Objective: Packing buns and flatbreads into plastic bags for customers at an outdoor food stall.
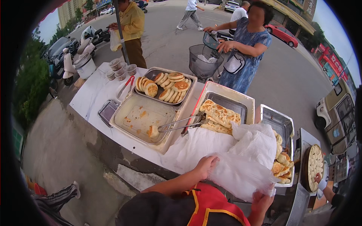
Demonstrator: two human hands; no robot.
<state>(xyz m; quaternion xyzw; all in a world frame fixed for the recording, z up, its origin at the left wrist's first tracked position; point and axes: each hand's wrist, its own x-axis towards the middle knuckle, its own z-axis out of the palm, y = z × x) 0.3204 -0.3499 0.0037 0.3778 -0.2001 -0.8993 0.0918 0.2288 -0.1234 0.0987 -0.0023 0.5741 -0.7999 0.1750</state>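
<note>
Between my two hands stretches a thin translucent plastic bag (240,175). My left hand (207,167) pinches one end of it, and at its other end my right hand (261,197) grips the edge, partly hidden by the film. Just beyond lies a white cloth (210,141), bunched over the near part of a tray of browned flatbreads (222,113). Metal tongs (181,123) rest from that tray into a nearly bare shallow tray (135,115), their handle end by a small piece of bread (153,131).
Round filled buns (176,86) fill a steel tray at the back, beside red-handled tongs (130,82) and lidded tubs (118,67). On the right are a tray of small buns (282,166) and a round pan (314,169) with another person's hand (318,178). A person with a bicycle (206,59) stands opposite.
</note>
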